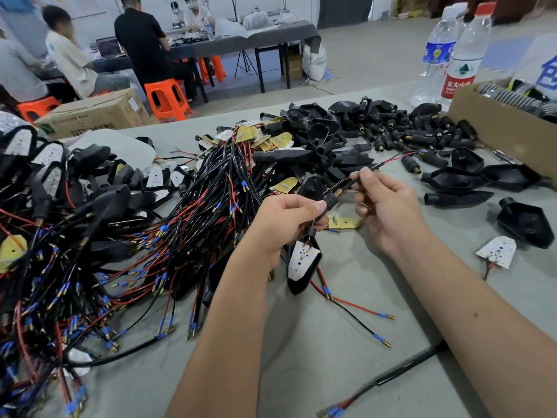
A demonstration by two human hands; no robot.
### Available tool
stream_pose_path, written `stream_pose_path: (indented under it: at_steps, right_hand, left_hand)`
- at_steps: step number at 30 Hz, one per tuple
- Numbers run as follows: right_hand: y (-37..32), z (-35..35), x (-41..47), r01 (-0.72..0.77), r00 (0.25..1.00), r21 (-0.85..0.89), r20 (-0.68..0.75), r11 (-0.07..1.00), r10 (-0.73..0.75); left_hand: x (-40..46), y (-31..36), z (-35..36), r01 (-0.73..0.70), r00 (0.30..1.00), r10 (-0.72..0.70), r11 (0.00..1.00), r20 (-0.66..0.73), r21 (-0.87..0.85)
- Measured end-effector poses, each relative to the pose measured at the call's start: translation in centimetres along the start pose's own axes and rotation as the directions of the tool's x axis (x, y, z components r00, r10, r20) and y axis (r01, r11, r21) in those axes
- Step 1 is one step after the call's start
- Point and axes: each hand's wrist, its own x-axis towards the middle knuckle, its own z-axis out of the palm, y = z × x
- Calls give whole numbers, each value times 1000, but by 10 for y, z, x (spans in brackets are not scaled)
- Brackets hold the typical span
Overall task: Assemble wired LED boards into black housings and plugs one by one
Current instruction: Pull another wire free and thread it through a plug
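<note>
The left hand (283, 224) pinches a black plug (329, 203), its housing (303, 267) dangling below. The right hand's (382, 203) grip clamps the wire (388, 162). Its palm is hidden.

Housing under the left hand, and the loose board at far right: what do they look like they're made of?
Housing: probably moulded plastic, black with a dull sheen and soft highlights on its rim. Board: a thin rigid sheet with a white matte face, small LED chips and drilled holes; the base under the white coat can't be told.
</note>
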Motion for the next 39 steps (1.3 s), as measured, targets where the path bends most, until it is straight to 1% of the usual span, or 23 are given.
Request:
stream_pose_path:
  at_steps: [3, 6, 10, 12, 16, 20, 23, 25, 27, 28, 30, 32, 33, 35, 37, 39]
  right_hand:
    - [-2, -2, 1, 8, 1000, 45, -11, 999, -7]
    - [-3, -4, 3, 23, 1000, 52, -12, 998, -23]
    - [-1, -4, 3, 48, 999, 51, -12, 998, -47]
    - [-1, -4, 4, 53, 999, 76, -8, 996, -53]
    - [-3, -5, 4, 50, 999, 175, -28, 983, -46]
    - [-5, -4, 4, 46, 999, 248, -21, 968, -42]
    - [-5, -2, 3, 55, 998, 228, -3, 972, -56]
    - [-4, -1, 2, 50, 998, 210, 23, 976, -56]
    - [-3, -2, 1, 53, 996, 117, 71, 992, -61]
    - [-2, -2, 0, 52, 992, 32, 114, 998, -55]
    - [1, -1, -3, 43, 970, -135, 244, 990, -9]
    - [5, 2, -7, 26, 929, -189, 366, 982, 46]
    - [5, 3, -8, 22, 916, -188, 397, 982, 56]
    - [4, 4, -9, 34, 919, -180, 393, 983, 40]
    - [4, 4, -8, 44, 937, -158, 348, 986, 14]
    - [5, 3, -6, 33, 958, -107, 287, 994, -1]
  left_hand:
    - [-1, 0, -2, -5, 1000, 6, 1000, 25, -13]
    - [-1, 1, -4, -30, 999, 30, 1000, 42, -3]
    - [-2, 1, -5, -5, 999, 6, 1000, 39, -22]
    - [-1, 0, -6, 1, 999, -1, 1000, 45, 19]
    - [-2, 2, -6, 29, 998, -37, 985, 45, 169]
    - [-2, 3, -5, 52, 996, -64, 984, 66, 172]
    - [-2, 3, -1, 9, 996, -33, 963, 85, 269]
    - [-2, 2, 2, -3, 997, -17, 959, 70, 285]
    - [-2, 1, 3, -10, 999, 0, 961, 38, 276]
    - [-2, 2, 3, -12, 1000, 7, 962, 21, 272]
    - [-2, 4, 2, -16, 1000, 18, 972, -4, 233]
    - [-3, 4, 1, -26, 1000, 27, 984, -5, 176]
    - [-4, 4, 1, -30, 1000, 31, 987, -2, 155]
    - [-5, 3, 1, -36, 999, 37, 992, -7, 120]
    - [-3, 2, -1, -38, 998, 41, 995, -39, 88]
    - [-1, 2, -5, -1, 998, 5, 999, -67, 54]
